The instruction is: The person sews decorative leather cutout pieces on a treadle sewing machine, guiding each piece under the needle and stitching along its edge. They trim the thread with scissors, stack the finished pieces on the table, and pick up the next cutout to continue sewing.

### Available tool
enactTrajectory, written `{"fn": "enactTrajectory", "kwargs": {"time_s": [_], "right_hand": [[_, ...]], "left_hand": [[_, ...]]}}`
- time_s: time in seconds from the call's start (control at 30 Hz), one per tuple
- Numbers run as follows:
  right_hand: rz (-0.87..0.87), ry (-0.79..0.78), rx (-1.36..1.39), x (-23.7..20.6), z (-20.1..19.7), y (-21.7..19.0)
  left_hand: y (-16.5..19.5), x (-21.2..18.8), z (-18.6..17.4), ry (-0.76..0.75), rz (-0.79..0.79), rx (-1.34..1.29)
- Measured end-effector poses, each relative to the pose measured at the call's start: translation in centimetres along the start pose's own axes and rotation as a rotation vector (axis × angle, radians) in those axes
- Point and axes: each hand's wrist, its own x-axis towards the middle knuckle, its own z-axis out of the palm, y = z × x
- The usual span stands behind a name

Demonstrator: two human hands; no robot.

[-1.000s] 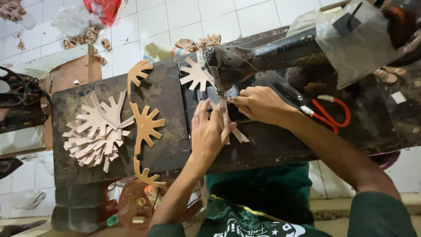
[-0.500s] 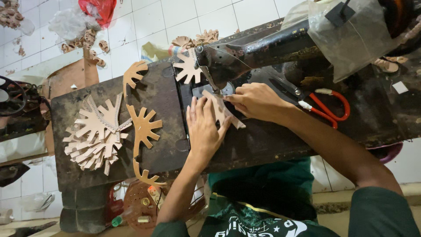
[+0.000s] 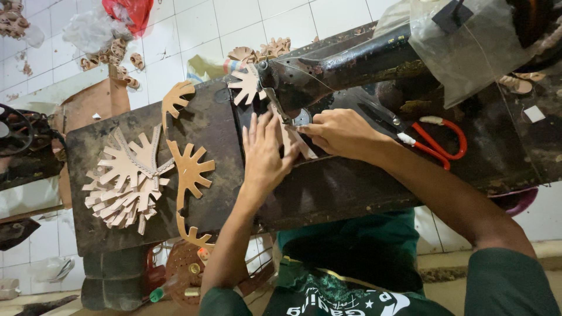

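Note:
A tan leather cut-out piece (image 3: 294, 142) lies under the needle of a black sewing machine (image 3: 345, 70) on a dark work table (image 3: 205, 123). My left hand (image 3: 264, 153) lies flat on the piece with fingers spread, pressing it down. My right hand (image 3: 338, 132) pinches the same piece right beside the needle, fingers bent. A sewn chain of tan finger-shaped pieces (image 3: 188, 169) trails off to the left across the table and over its near edge.
A heap of tan cut-outs (image 3: 126, 178) sits at the table's left. Red-handled scissors (image 3: 436, 143) lie right of my right hand. A clear plastic sheet (image 3: 468, 41) covers the machine's right end. More leather scraps (image 3: 114, 55) lie on the tiled floor beyond.
Both hands have stayed on the piece at the needle. The view has shifted slightly and the sewn chain has crept a little to the left.

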Motion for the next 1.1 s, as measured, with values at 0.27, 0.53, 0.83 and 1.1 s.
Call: {"fn": "enactTrajectory", "kwargs": {"time_s": [0.27,0.53,0.83,1.1], "right_hand": [[-0.027,0.031,0.03,-0.2,0.2,0.2],[-0.018,0.01,0.027,-0.2,0.2,0.2],[-0.015,0.013,0.021,0.2,-0.3,-0.4],[0.03,0.106,-0.096,-5.1,-5.8,-3.4]], "left_hand": [[-1.8,1.7,-1.1,-0.175,0.112,-0.037],[-3.4,2.6,-1.3,-0.276,0.163,-0.047],[-3.6,3.5,-1.6,-0.277,0.147,-0.045],[-4.7,4.8,-1.3,-0.317,0.176,-0.052]]}}
